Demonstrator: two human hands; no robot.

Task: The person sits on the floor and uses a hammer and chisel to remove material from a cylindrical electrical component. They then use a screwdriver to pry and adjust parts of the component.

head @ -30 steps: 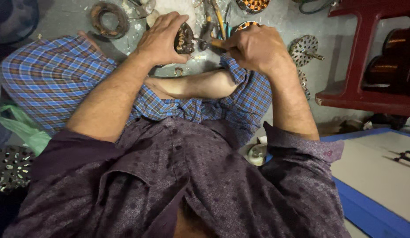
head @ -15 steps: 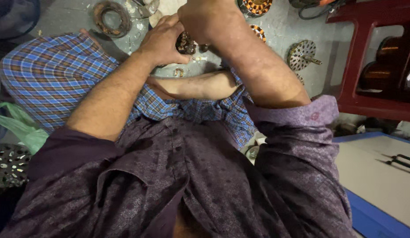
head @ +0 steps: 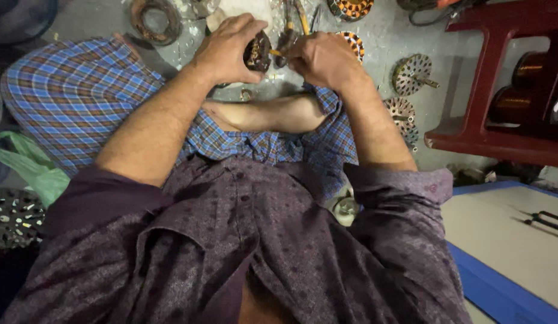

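Observation:
My left hand grips a small round dark stator core wound with copper wire, held on edge above my crossed legs. Right beside it my right hand is closed around a dark slim tool, whose tip meets the core's right side. Both hands are near the top centre of the head view. I sit cross-legged on a grey floor in a purple shirt and a blue checked cloth. What the right hand's fingers pinch at the core is hidden.
Slotted round stator cores and wound coils lie on the floor beyond my hands. A dark red plastic stool with copper wire spools stands at the right. A blue-edged board lies at lower right, a green bag at left.
My right hand has come down from its raised position above the core and now sits level with it at its right side. The left hand keeps its hold on the core.

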